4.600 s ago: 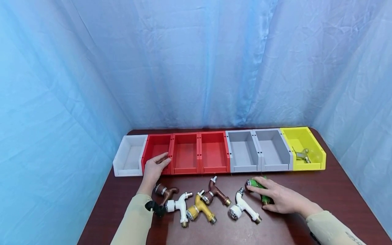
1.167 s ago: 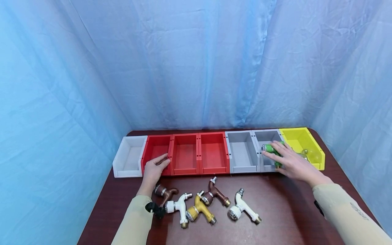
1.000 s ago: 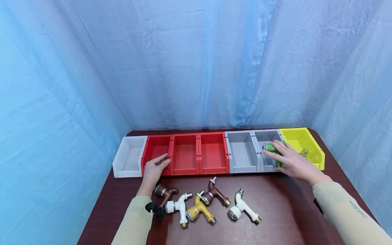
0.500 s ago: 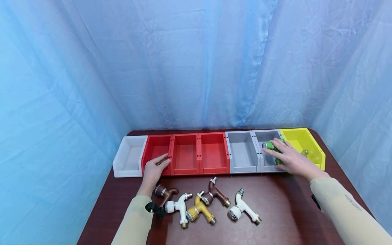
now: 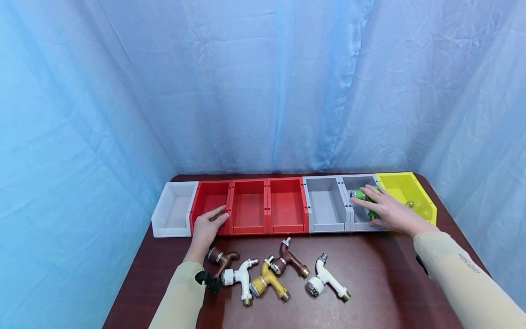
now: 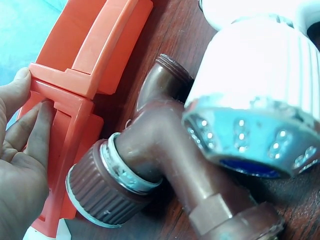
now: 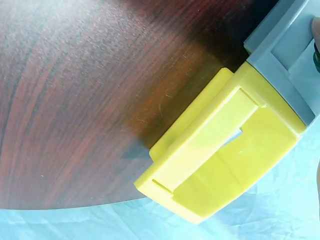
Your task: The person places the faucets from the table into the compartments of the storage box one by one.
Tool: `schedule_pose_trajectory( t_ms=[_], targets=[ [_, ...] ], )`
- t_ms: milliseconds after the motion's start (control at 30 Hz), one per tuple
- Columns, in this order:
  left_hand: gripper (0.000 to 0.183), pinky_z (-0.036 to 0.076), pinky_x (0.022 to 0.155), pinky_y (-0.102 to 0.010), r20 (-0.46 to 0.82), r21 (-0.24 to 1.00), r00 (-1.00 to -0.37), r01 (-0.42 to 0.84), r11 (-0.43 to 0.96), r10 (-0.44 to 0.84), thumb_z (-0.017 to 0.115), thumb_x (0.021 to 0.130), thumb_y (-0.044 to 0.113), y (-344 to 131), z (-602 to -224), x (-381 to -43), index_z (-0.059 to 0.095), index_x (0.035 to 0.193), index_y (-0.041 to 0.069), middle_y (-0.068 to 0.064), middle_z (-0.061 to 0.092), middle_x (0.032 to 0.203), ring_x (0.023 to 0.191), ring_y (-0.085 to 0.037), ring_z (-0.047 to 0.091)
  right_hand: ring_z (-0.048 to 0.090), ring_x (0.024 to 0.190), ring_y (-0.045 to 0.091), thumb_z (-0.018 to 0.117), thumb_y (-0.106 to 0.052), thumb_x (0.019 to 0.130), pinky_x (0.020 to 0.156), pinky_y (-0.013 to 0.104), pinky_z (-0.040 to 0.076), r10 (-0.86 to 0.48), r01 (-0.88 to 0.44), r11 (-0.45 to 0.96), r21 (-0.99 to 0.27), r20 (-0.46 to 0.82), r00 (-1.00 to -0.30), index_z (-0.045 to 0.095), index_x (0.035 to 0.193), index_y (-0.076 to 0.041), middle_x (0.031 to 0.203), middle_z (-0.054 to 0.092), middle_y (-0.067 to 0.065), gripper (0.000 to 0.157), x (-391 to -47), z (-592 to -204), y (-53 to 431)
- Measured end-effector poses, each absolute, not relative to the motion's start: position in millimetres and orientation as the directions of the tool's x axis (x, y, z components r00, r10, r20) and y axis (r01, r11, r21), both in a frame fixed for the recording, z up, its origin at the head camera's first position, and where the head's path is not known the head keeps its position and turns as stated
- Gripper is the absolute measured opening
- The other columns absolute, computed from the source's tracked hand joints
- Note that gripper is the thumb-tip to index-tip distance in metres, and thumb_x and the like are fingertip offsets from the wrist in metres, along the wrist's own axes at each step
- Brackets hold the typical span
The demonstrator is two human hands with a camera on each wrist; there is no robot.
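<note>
My right hand point(image 5: 390, 211) grips a green faucet point(image 5: 360, 195) inside the right-hand grey bin point(image 5: 361, 225), partly covering it. In the right wrist view only a sliver of this hand shows at the edge. My left hand point(image 5: 207, 228) pinches the side wall of the leftmost red bin point(image 5: 209, 192), where it meets the middle red bin point(image 5: 248, 228). The left wrist view shows its thumb and fingers on either side of that wall. Close to this hand lie a brown faucet point(image 6: 165, 130) and a white faucet point(image 6: 255, 65).
A yellow faucet point(image 5: 269, 281), another brown faucet point(image 5: 289, 259) and another white faucet point(image 5: 328, 278) lie on the table point(image 5: 370, 301). A white bin point(image 5: 174, 232) and a yellow bin point(image 5: 415, 224) end the row. Blue curtains point(image 5: 263, 91) surround the table.
My right hand has lifted the green faucet from the table and carried it into the right-hand grey bin, shifting only slightly in the last second. My left hand stays on the red bin.
</note>
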State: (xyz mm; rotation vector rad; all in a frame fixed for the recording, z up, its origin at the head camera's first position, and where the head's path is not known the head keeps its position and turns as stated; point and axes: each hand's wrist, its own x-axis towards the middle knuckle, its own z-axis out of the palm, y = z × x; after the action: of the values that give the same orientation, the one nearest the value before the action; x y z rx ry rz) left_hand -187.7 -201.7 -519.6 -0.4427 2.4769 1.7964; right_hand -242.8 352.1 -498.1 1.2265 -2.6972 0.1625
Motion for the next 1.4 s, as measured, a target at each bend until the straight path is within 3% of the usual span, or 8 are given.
schedule_pose_trajectory(
  t_ms=[200, 567, 967, 1400],
  targets=[
    [0.046, 0.051, 0.084, -0.040, -0.211, 0.921, -0.957, -0.263, 0.286, -0.200, 0.067, 0.082, 0.044, -203, -519, -187, 0.059, 0.127, 0.032, 0.005, 0.053, 0.129, 0.122, -0.022, 0.039, 0.032, 0.128, 0.043, 0.089, -0.020, 0.056, 0.097, 0.062, 0.030, -0.751, -0.766, 0.642, -0.035, 0.175, -0.637, 0.047, 0.138, -0.020, 0.141, 0.035, 0.023, 0.093, -248, -495, 350],
    [0.044, 0.050, 0.085, -0.040, -0.215, 0.923, -0.956, -0.265, 0.277, -0.199, 0.067, 0.081, 0.047, -203, -520, -186, 0.060, 0.123, 0.036, 0.004, 0.053, 0.129, 0.123, -0.022, 0.039, 0.028, 0.130, 0.043, 0.087, -0.020, 0.061, 0.099, 0.063, 0.027, -0.709, -0.712, 0.698, -0.076, 0.061, -0.703, 0.044, 0.140, -0.022, 0.142, 0.032, 0.023, 0.089, -255, -481, 345],
    [0.043, 0.050, 0.086, -0.041, -0.202, 0.928, -0.959, -0.253, 0.273, -0.199, 0.067, 0.082, 0.044, -202, -521, -186, 0.061, 0.123, 0.035, 0.003, 0.053, 0.129, 0.123, -0.022, 0.039, 0.026, 0.131, 0.040, 0.086, -0.020, 0.061, 0.100, 0.062, 0.026, -0.674, -0.674, 0.732, -0.102, 0.038, -0.738, 0.043, 0.140, -0.026, 0.143, 0.032, 0.021, 0.090, -261, -488, 345],
    [0.047, 0.050, 0.086, -0.042, -0.198, 0.926, -0.961, -0.249, 0.284, -0.195, 0.067, 0.081, 0.047, -202, -520, -185, 0.059, 0.126, 0.035, 0.002, 0.051, 0.132, 0.125, -0.024, 0.037, 0.028, 0.129, 0.045, 0.085, -0.020, 0.063, 0.097, 0.064, 0.027, -0.689, -0.686, 0.716, -0.129, 0.033, -0.724, 0.044, 0.140, -0.022, 0.140, 0.035, 0.025, 0.088, -261, -490, 347]
  ],
)
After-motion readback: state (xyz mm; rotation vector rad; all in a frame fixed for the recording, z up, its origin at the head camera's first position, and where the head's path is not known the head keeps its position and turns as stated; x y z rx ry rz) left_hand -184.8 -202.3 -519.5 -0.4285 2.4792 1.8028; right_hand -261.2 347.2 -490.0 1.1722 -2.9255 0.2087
